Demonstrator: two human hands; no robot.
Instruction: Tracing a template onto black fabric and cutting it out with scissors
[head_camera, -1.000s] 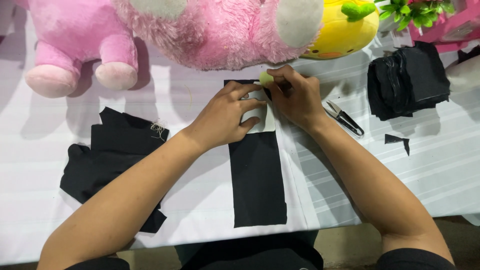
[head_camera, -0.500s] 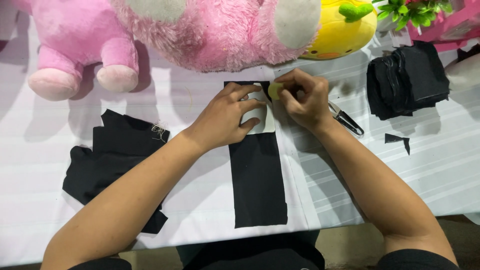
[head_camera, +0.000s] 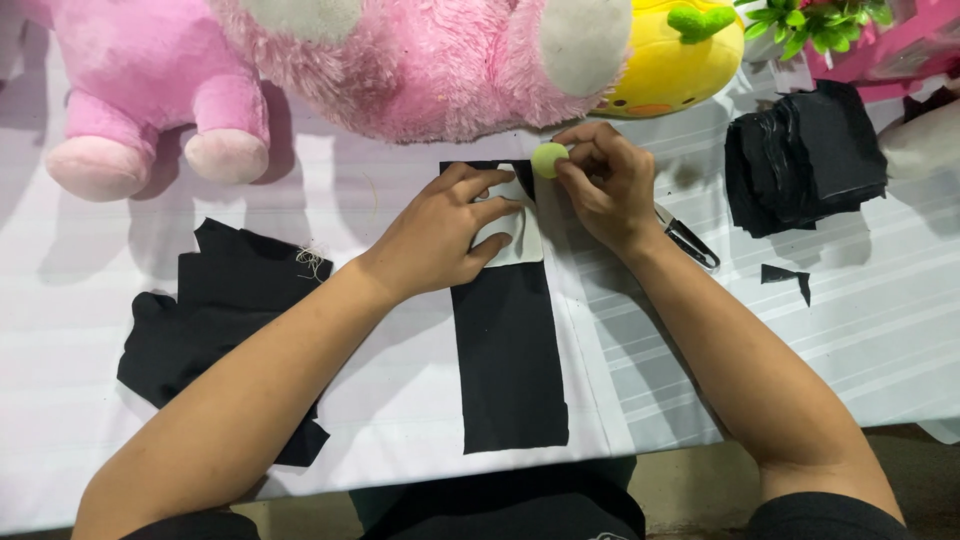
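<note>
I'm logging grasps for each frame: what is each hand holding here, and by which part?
Right hand pinches a small yellow-green disc at its edge. Left hand grips nothing; it presses a white piece flat on the black strip.

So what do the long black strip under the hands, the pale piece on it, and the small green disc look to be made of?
Black strip: matte woven cloth, probably; flat, with slightly ragged cut edges. Pale piece under the left hand: stiff card or plastic template, smooth with crisp edges; hard to say which. Green disc pinched by the right hand: likely chalk or soap, dull and solid.
</note>
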